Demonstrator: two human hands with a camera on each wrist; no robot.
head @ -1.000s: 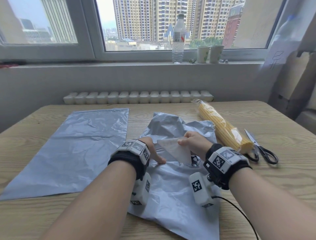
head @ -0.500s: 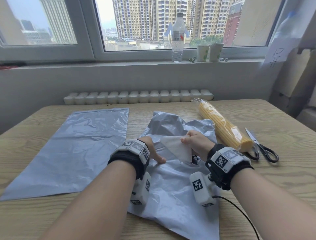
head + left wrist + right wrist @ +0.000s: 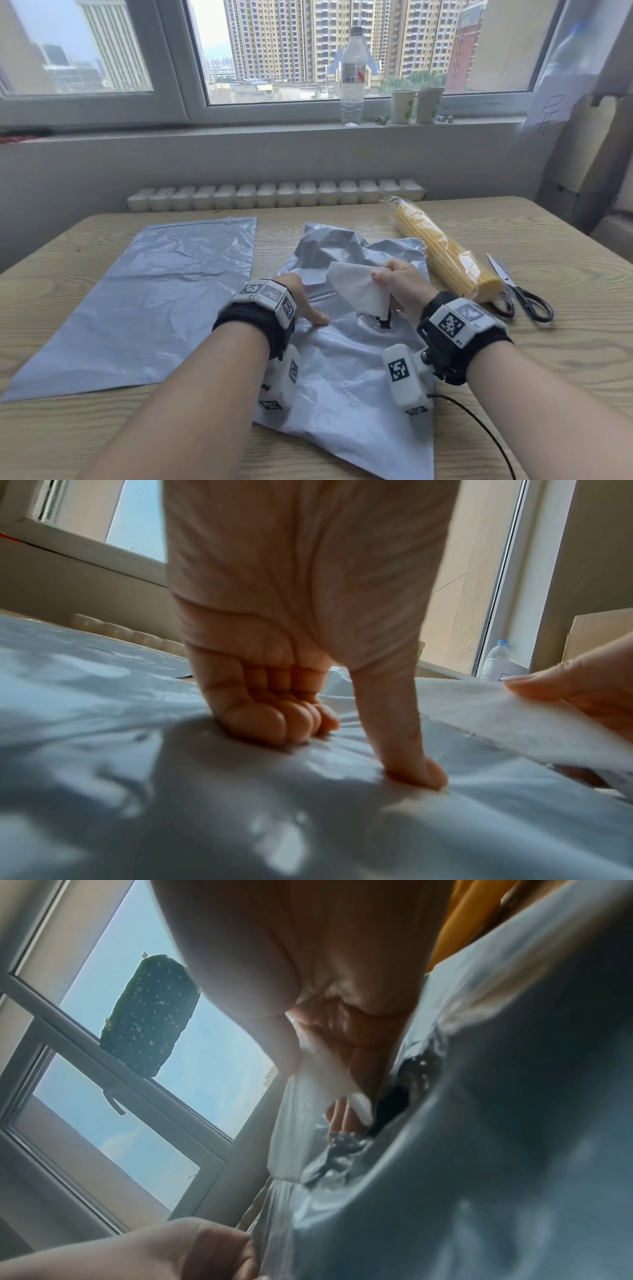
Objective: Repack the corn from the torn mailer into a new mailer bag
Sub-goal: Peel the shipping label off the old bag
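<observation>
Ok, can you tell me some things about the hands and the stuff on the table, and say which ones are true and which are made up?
1. The right hand pinches a white label. True.
2. The left hand lifts the crumpled mailer off the table. False: it presses the mailer down on the table, thumb and curled fingers on the plastic.
3. The scissors lie to the right of the yellow bundle. True.
4. The yellow bundle is inside the flat mailer. False: it lies on the table in clear wrap, right of the crumpled mailer.
5. A water bottle stands on the windowsill. True.
</observation>
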